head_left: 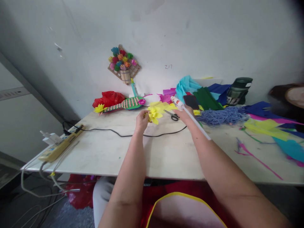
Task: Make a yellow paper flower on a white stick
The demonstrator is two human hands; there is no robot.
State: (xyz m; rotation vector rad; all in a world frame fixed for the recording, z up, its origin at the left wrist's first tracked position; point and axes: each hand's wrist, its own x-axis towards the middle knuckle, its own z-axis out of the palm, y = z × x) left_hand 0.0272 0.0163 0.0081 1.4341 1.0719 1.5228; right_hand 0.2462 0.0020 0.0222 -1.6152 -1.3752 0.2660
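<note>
My left hand pinches a yellow paper flower by its base, a little above the table. My right hand is closed around a white glue gun, whose nozzle points away to the upper left. A long white glue stick sticks out of its back and lies over my forearm. Between my hands, scissors with black handles lie on the table beside yellow crepe paper. The fingers of my right hand are partly hidden.
A black cord runs across the table from a power strip. Behind are a green paper-and-stick guitar shape, a phone, blue string, coloured crepe paper and a dark bottle. Someone's head shows at right.
</note>
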